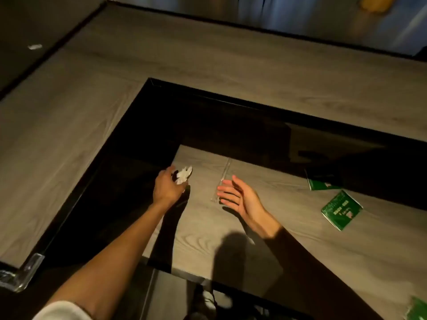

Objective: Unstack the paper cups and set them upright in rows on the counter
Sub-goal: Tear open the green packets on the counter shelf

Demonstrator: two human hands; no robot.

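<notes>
Gripping crumpled white wrapper (184, 175), left hand (166, 188) over counter (231, 227).

Centre of frame: bare wood counter (208, 239) around both hands.
Right edge: two green packets (341, 210) lie flat.
Left and top: raised black-edged ledge (129, 125) walls in the counter.

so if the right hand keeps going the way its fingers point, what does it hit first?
Likely the clear plastic sleeve lying just beyond the right hand fingers; further along, the left hand gripping crumpled white paper. Depth is unclear.
</notes>
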